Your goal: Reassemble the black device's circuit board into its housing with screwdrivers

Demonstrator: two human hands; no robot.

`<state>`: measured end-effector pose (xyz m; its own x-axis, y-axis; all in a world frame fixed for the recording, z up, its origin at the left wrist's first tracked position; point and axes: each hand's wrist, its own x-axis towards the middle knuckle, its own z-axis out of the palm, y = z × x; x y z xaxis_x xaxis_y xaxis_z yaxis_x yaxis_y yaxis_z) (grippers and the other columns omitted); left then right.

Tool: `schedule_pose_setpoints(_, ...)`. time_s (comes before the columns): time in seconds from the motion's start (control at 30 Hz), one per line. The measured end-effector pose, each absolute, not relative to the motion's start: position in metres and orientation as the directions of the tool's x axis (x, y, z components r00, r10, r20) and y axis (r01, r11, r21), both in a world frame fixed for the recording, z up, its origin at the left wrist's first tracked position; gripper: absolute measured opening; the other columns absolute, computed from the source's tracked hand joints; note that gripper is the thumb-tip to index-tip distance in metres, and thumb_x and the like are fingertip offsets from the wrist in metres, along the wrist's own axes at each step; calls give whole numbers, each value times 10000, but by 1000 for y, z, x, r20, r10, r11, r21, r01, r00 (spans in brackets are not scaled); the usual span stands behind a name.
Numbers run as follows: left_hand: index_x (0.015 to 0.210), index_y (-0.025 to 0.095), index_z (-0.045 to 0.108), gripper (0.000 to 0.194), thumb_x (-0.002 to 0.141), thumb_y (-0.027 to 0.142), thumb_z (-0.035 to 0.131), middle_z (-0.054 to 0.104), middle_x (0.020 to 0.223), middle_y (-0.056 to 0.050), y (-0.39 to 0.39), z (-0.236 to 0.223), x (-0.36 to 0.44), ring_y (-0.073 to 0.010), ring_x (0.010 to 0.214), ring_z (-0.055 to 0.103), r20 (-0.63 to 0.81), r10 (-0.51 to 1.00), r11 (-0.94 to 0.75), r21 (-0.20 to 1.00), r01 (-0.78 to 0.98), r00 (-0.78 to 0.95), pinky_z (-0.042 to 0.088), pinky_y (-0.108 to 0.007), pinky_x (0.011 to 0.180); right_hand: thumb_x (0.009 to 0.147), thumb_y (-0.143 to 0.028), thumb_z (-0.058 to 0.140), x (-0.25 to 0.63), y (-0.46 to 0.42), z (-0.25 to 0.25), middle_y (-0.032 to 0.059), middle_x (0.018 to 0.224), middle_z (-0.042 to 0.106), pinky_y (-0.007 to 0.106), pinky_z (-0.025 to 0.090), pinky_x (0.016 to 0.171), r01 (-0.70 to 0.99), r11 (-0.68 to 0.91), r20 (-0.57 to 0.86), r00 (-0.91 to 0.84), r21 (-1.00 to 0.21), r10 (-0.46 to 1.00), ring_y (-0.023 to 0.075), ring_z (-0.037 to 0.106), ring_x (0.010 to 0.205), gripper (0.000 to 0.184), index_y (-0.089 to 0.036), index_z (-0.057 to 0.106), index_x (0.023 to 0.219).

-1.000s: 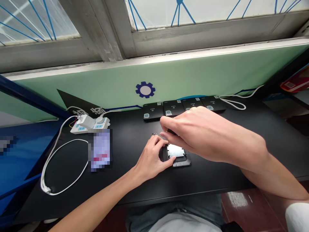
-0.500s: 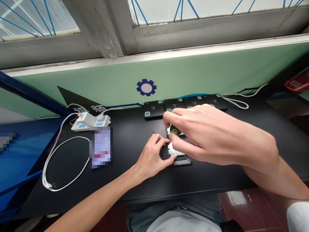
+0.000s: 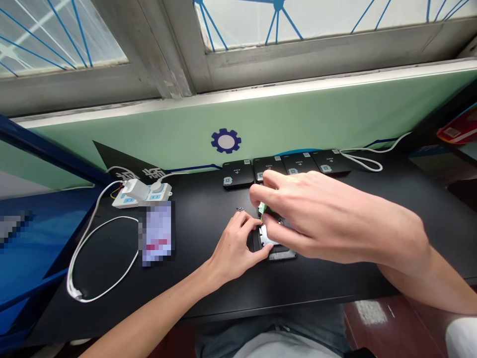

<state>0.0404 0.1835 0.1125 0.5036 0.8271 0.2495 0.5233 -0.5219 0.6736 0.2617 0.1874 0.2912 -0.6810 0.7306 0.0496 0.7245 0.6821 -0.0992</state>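
Note:
A black flat device case (image 3: pixel 282 254) lies open on the black table, its silver metal plate (image 3: pixel 266 235) partly showing. My left hand (image 3: pixel 236 239) grips the case's left edge with curled fingers. Above the case, my right hand (image 3: pixel 301 214) pinches a small green part (image 3: pixel 263 209) between thumb and fingers. That hand hides most of the case's upper half, and the green part is mostly covered. Several tiny metal screws (image 3: pixel 241 209) lie on the table just beyond my left fingers.
Several closed black cases (image 3: pixel 238 175) stand in a row along the green wall. Left of my hands lie a pixelated phone (image 3: pixel 156 233), a white power strip (image 3: pixel 141 194) with a plugged-in charger, and a looped white cable (image 3: pixel 100 258).
The green part has come down toward the silver plate and shows less between my right fingers. My left hand stays on the case's edge.

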Motion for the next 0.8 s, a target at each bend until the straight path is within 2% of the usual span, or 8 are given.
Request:
schedule_pose_setpoints(0.13,1221,255,707,363,912,326,884,707,1182,-76,184,113,41,-301,1078,711,227,832,-504,690,520,506,650,-458,933,1104,-309,548,261,186,292,-13,888,547,352,268,605,737,665,16,-668,-126,744,160,372,593,183,-248,504,937)
schedule_pose_setpoints(0.27,1223,249,716,367,914,329,897,719,1227,-98,184,112,40,-342,1176,704,248,817,-539,649,536,521,642,-509,1000,1160,-224,503,263,189,288,-21,789,592,366,214,597,705,707,34,-707,-54,707,174,389,586,217,-240,542,947)
schedule_pose_setpoints(0.33,1227,246,717,379,906,320,903,722,1212,-97,184,111,39,-344,1166,704,264,814,-552,633,544,518,642,-514,990,1187,-253,466,262,190,288,-26,746,598,371,202,601,723,690,46,-688,-32,724,185,393,575,230,-240,564,978)
schedule_pose_setpoints(0.4,1231,250,715,391,898,318,908,718,1176,-82,184,111,39,-325,1108,708,266,819,-545,637,546,508,648,-498,954,1176,-312,480,260,189,291,-22,747,611,368,216,605,754,655,39,-654,-44,755,196,409,582,198,-239,573,1017)
schedule_pose_setpoints(0.47,1238,253,715,390,901,312,902,710,1166,-75,184,112,40,-312,1086,706,255,824,-534,650,541,506,650,-482,937,1126,-298,528,259,188,294,-20,767,631,368,242,606,764,641,6,-642,-77,766,203,430,598,111,-238,567,1041)
schedule_pose_setpoints(0.57,1209,247,725,337,920,316,884,713,1205,-92,184,113,40,-335,1156,700,246,815,-541,650,534,525,646,-495,964,1109,-246,557,259,187,294,-21,811,673,370,253,596,726,680,-22,-685,-99,728,206,455,609,29,-236,556,1082)
schedule_pose_setpoints(0.67,1187,244,725,329,916,325,892,732,1214,-97,184,112,39,-343,1148,705,249,817,-543,634,550,519,645,-508,950,1171,-270,523,258,189,289,-42,746,636,373,226,580,709,703,12,-703,-58,711,202,423,556,76,-234,554,1111)
schedule_pose_setpoints(0.8,1233,243,725,391,900,326,914,741,1253,-105,184,113,39,-348,1163,711,256,815,-549,628,552,519,652,-508,943,1228,-384,422,254,192,286,-48,694,583,376,213,582,753,658,40,-657,-5,752,203,397,523,240,-224,561,1114)
